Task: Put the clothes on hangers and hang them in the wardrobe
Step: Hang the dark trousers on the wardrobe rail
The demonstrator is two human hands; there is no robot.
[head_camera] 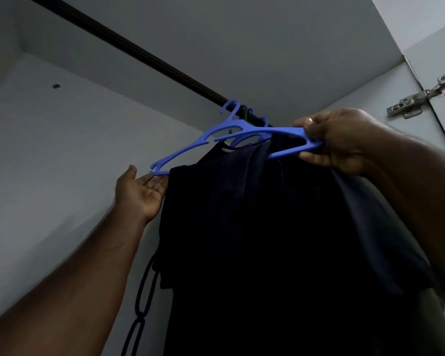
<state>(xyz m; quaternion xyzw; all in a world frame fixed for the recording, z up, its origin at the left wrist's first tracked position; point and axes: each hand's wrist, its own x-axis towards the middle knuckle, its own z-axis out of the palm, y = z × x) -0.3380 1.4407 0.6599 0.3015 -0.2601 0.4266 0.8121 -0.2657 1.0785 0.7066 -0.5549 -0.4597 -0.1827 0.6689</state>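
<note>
Head view: two blue hangers [242, 134], right hand [344, 142] grip pinching one, left hand [141, 194] wide.

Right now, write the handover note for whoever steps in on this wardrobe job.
Right hand: grips the right end of the blue hanger, thumb on top and fingers beneath.
Left hand: open, palm up, its fingers at the hanger's left tip beside the dark clothes.
Things: the hanger is raised, tilted, just under the dark rail; whether its hook is over the rail cannot be told. Dark garments hang below it, and other hanger hooks sit on the rail behind.
Done: some clothes already on the rail.
Left: seat this hanger's hook, let go, check it hangs level.
</note>
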